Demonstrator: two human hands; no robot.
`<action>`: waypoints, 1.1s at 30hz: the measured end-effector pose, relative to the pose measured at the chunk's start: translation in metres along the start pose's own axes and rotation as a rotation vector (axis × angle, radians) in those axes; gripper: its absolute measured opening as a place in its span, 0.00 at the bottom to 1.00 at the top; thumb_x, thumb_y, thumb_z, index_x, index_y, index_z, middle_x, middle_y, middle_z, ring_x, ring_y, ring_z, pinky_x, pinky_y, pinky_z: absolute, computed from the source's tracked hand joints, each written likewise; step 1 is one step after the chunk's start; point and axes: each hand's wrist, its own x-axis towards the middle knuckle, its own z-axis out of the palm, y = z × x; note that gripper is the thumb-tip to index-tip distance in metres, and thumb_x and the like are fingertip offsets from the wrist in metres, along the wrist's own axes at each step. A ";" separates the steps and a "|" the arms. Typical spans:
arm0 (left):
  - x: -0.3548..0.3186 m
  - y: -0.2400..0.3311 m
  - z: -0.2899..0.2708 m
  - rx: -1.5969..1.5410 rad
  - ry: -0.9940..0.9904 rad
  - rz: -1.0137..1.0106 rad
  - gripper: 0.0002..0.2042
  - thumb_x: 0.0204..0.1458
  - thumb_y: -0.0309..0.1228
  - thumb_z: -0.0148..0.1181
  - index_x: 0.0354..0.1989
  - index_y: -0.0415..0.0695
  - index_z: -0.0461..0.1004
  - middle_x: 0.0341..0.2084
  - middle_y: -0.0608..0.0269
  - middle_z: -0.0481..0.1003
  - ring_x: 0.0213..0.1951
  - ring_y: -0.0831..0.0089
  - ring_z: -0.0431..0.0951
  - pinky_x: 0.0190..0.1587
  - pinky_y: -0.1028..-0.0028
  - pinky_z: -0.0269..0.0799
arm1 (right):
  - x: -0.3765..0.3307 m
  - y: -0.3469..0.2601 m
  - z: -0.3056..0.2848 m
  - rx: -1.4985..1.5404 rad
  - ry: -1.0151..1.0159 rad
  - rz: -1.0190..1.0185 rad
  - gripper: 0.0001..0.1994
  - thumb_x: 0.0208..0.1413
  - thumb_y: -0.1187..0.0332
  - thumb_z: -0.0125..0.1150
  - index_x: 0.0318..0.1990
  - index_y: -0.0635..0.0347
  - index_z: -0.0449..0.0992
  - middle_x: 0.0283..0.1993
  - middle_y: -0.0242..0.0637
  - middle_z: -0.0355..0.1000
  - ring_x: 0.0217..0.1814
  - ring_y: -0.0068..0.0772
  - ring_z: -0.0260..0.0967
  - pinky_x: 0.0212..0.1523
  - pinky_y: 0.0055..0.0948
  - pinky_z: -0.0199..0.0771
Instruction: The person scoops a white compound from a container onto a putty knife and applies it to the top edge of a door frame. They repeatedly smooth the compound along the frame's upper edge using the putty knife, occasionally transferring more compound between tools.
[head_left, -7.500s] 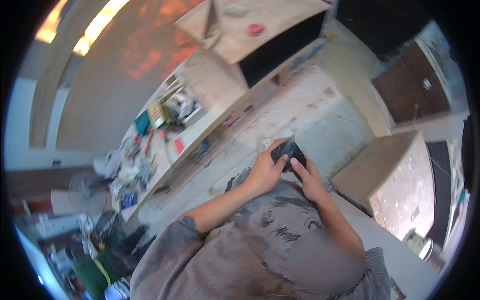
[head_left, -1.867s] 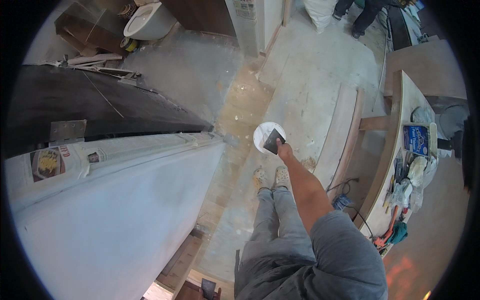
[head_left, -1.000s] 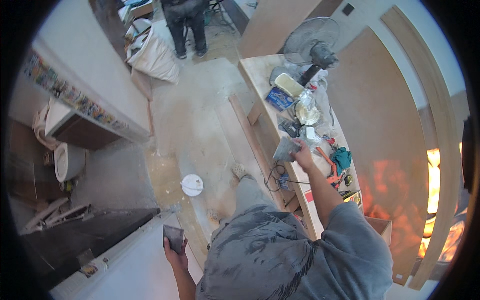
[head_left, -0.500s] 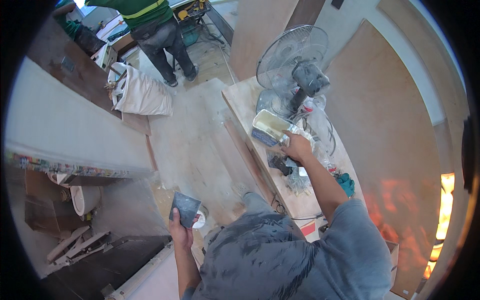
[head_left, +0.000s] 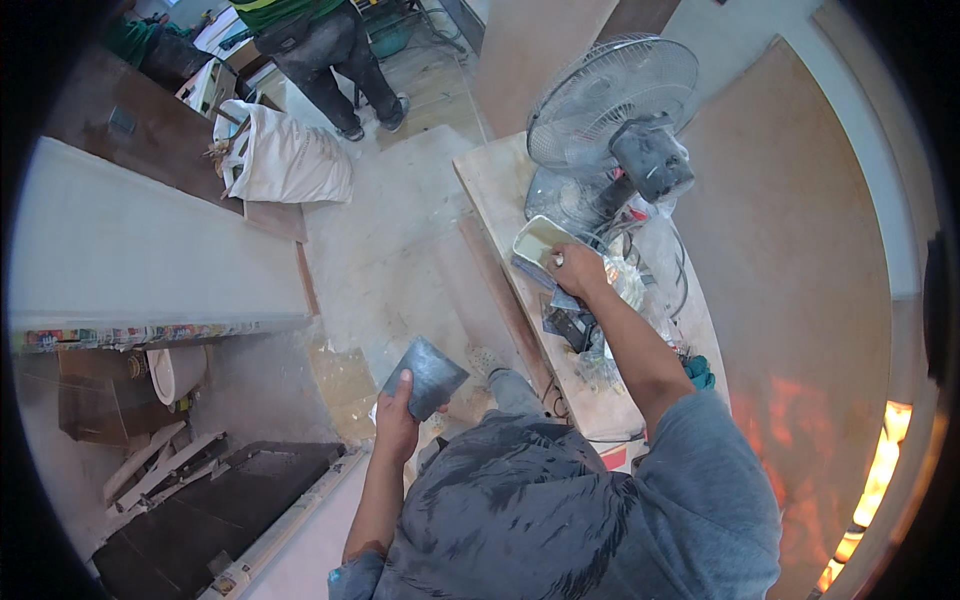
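Observation:
My left hand (head_left: 397,425) grips a flat, dark-grey square piece (head_left: 428,376) by its near edge, thumb on top; its exact kind is not clear. On the narrow wooden worktop to the right stands an open rectangular tub (head_left: 538,236), pale inside. My right hand (head_left: 580,271) is at the tub's near right end, fingers closed and curled down over its opening. A small whitish bit shows at the fingertips, too small to name. Clear crumpled plastic (head_left: 625,282) lies beside that hand, and a black object (head_left: 570,326) lies just nearer to me.
A dusty standing fan (head_left: 612,120) occupies the worktop's (head_left: 488,170) far end, with cables around it. A teal cloth (head_left: 699,372) lies nearer. A stuffed white sack (head_left: 290,155) leans at the left wall. Beyond it stands another person (head_left: 325,65). A toilet (head_left: 177,375) shows at left.
My left hand has raised the grey piece and moved it right, turning it. My right hand has shifted slightly left, its fingers curling farther over the tub's opening. The whole view has shifted a little.

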 end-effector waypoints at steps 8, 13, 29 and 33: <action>0.055 0.031 0.052 0.167 -0.017 0.006 0.25 0.67 0.46 0.53 0.53 0.30 0.72 0.44 0.52 0.79 0.43 0.63 0.83 0.44 0.63 0.84 | -0.020 0.003 -0.065 0.175 0.185 0.120 0.17 0.55 0.54 0.61 0.43 0.54 0.84 0.36 0.58 0.79 0.42 0.59 0.79 0.48 0.51 0.77; 0.110 0.029 0.090 0.220 -0.119 0.047 0.21 0.68 0.41 0.53 0.57 0.34 0.68 0.45 0.55 0.75 0.44 0.66 0.80 0.41 0.63 0.86 | -0.039 0.009 -0.075 0.291 0.214 0.195 0.16 0.54 0.55 0.62 0.42 0.54 0.84 0.33 0.57 0.79 0.39 0.56 0.79 0.43 0.47 0.77; 0.248 -0.034 0.188 0.553 -0.157 0.096 0.14 0.66 0.31 0.53 0.53 0.34 0.73 0.38 0.54 0.79 0.32 0.69 0.82 0.24 0.71 0.82 | -0.124 0.051 -0.123 0.934 0.415 0.287 0.10 0.61 0.69 0.58 0.42 0.67 0.81 0.27 0.33 0.77 0.25 0.17 0.65 0.28 0.21 0.62; 0.275 -0.058 0.191 0.436 -0.116 -0.024 0.16 0.69 0.36 0.48 0.56 0.37 0.71 0.41 0.55 0.78 0.34 0.68 0.82 0.24 0.69 0.83 | -0.136 0.048 -0.131 1.051 0.435 0.303 0.10 0.62 0.68 0.58 0.42 0.65 0.81 0.25 0.33 0.76 0.19 0.11 0.53 0.20 0.17 0.50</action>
